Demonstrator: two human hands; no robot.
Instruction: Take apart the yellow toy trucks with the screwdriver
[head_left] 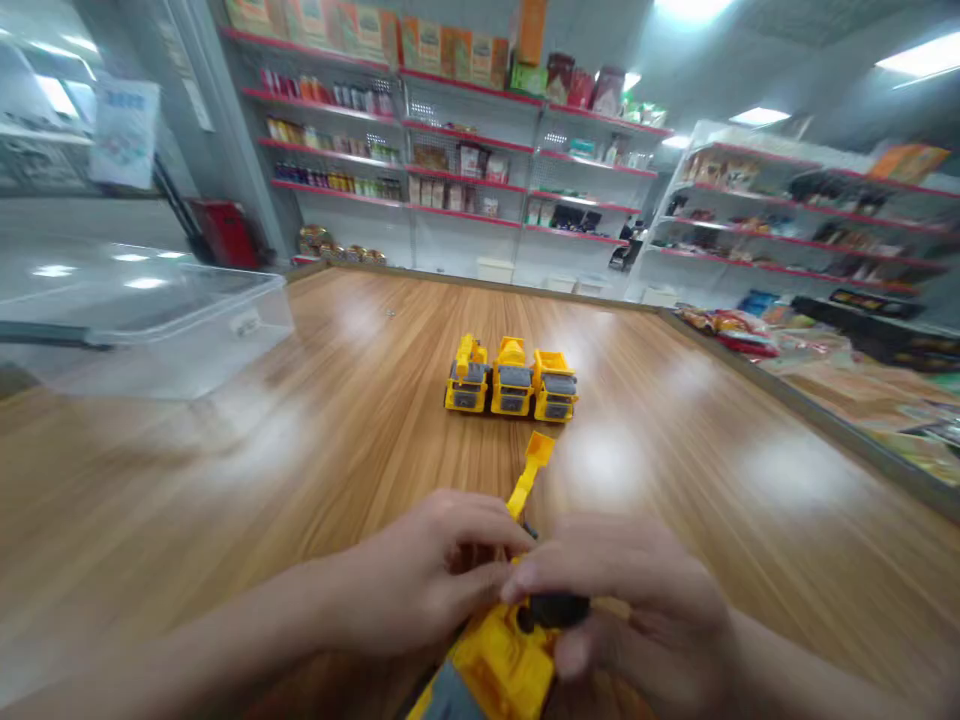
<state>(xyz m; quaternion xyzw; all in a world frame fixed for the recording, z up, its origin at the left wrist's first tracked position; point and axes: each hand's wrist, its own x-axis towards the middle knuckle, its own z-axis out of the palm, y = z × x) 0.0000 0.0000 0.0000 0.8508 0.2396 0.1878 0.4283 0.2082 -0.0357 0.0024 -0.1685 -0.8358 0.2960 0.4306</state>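
Observation:
Both my hands grip a yellow and grey toy excavator low in the middle of the view, just above the wooden table. My left hand is closed on its top left side. My right hand is closed round its right side, over a black part. The toy's yellow arm and bucket stick out forward past my fingers. Farther along the table, three yellow and grey toy trucks stand side by side in a row, facing me.
A clear plastic storage box sits on the table's left side. Shop shelves with red edges and packaged goods line the back wall and the right. Snack packets lie on a lower counter at right.

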